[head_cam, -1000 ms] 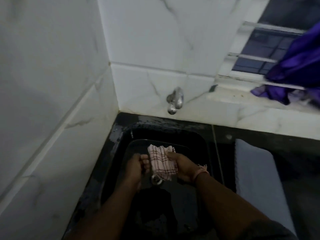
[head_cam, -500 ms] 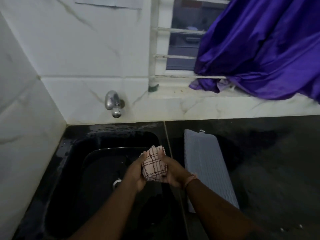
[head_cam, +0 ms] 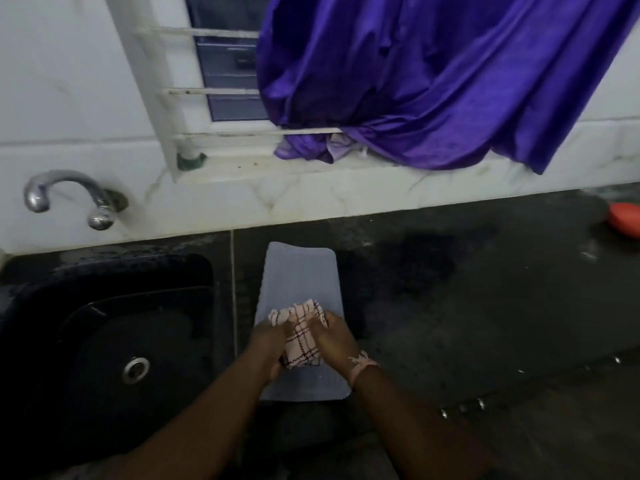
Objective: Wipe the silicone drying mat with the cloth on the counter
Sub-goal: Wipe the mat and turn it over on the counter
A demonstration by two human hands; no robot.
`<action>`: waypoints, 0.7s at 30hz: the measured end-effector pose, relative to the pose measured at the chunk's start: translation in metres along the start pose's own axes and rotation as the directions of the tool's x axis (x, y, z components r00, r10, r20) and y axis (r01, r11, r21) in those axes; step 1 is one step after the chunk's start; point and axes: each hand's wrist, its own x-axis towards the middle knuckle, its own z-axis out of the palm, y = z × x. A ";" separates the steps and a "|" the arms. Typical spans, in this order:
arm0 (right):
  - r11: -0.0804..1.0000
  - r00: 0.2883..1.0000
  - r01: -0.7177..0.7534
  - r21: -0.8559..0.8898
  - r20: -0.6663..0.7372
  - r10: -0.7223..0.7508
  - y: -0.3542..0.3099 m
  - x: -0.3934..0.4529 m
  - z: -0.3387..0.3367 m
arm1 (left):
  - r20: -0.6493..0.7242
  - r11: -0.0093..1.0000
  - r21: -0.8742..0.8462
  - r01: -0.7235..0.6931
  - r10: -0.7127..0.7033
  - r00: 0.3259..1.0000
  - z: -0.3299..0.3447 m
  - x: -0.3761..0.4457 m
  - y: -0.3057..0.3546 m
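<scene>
A grey ribbed silicone drying mat (head_cam: 299,275) lies on the dark counter just right of the sink. Over its near half I hold a bunched pink checked cloth (head_cam: 300,336) between both hands. My left hand (head_cam: 268,348) grips the cloth's left side and my right hand (head_cam: 335,341) grips its right side, a pale band on that wrist. The hands and cloth hide the mat's middle; whether the cloth touches the mat I cannot tell.
A black sink (head_cam: 104,341) with a metal drain (head_cam: 136,369) lies to the left, under a chrome tap (head_cam: 69,195) on the white tiled wall. A purple curtain (head_cam: 433,81) hangs over the window sill. A red object (head_cam: 625,220) sits at the counter's far right.
Both hands have carried the cloth from over the sink rightward to above the mat. My view has swung right, bringing in more counter and curtain.
</scene>
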 end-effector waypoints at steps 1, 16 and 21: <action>1.000 0.999 0.016 -0.010 -0.030 -0.017 0.005 0.001 -0.015 | -0.017 0.993 0.095 -0.067 0.069 0.997 0.015 -0.001 -0.002; 0.956 0.860 -0.174 -0.236 -0.509 0.030 0.044 0.007 -0.137 | 0.180 0.916 0.396 -0.064 -0.009 0.984 0.140 0.006 -0.025; 0.704 0.783 -0.361 -0.611 -0.609 -0.128 0.035 0.007 -0.115 | 0.004 0.860 0.489 -0.149 0.168 0.986 0.097 0.019 -0.020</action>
